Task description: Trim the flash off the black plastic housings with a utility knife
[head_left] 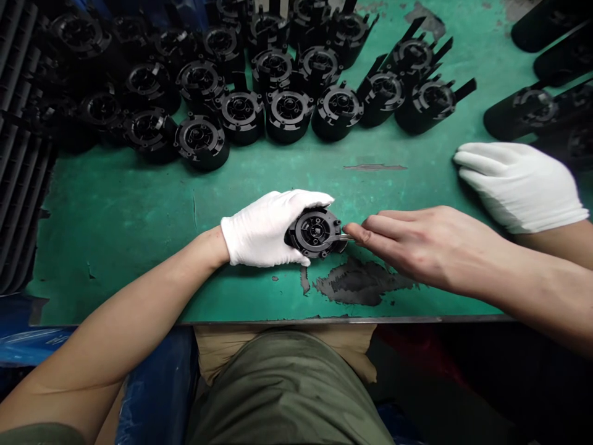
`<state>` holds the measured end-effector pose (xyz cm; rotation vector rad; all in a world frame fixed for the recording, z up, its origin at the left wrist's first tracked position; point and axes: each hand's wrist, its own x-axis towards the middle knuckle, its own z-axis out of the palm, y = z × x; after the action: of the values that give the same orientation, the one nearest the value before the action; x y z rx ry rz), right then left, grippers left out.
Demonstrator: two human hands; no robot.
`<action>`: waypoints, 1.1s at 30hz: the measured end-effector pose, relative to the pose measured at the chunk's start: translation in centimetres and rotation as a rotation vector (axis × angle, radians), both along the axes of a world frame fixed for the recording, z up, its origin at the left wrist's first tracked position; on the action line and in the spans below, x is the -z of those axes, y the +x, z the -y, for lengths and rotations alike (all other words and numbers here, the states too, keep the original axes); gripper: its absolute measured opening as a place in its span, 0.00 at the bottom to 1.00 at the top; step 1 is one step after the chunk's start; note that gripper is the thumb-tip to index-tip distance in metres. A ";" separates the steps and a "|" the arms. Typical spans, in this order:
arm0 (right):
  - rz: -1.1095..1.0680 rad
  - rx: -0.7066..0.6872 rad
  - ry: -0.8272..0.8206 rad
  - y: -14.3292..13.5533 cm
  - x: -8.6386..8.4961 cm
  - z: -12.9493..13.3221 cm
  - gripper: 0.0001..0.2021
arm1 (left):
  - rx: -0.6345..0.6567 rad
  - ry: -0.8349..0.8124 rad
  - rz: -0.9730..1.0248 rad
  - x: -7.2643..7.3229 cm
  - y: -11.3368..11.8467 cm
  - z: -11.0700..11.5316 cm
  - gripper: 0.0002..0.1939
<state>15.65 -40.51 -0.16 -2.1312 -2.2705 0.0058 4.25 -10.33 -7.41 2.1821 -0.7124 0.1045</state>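
Note:
My left hand (264, 228), in a white glove, is closed round the left side of a black round plastic housing (315, 232). The housing's ringed end with small screw bosses faces up. From the right comes my bare right hand (417, 244), fingers pinched on a thin shiny metal tool (343, 237). The tool's tip meets the housing's right rim; most of its length is hidden in the fingers, so its kind does not show.
Several similar black housings (288, 114) stand upright along the far side of the green table (139, 210). A co-worker's white-gloved hand (523, 182) rests at right, near more black cylinders (519, 111). A dark ribbed rack (18, 148) lines the left. The tabletop has a worn dark patch (361, 281).

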 end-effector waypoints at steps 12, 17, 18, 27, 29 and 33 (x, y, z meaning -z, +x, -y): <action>-0.030 -0.112 -0.036 2.2 -0.2 -0.9 0.22 | 0.007 -0.003 -0.010 -0.1 0.2 -0.1 0.57; -0.049 -0.012 0.076 1.9 1.1 -0.4 0.16 | 0.003 0.008 -0.044 -0.3 0.2 -0.1 0.57; -0.060 0.040 0.091 1.6 1.4 -0.3 0.15 | 0.004 0.009 -0.051 -0.3 0.2 -0.1 0.57; -0.103 0.219 0.109 0.5 1.7 0.9 0.13 | -0.012 0.002 -0.061 -0.5 0.0 0.1 0.56; -0.189 0.277 0.131 0.1 1.6 1.1 0.13 | -0.022 -0.004 -0.064 -0.7 0.0 0.2 0.55; -0.570 0.316 0.088 -1.2 1.4 0.4 0.15 | -0.020 0.003 -0.115 -0.9 0.2 0.3 0.51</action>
<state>14.40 -40.91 -1.58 -2.0715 -1.5816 0.4362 4.43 -10.67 -6.55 2.1794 -0.6258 -0.0121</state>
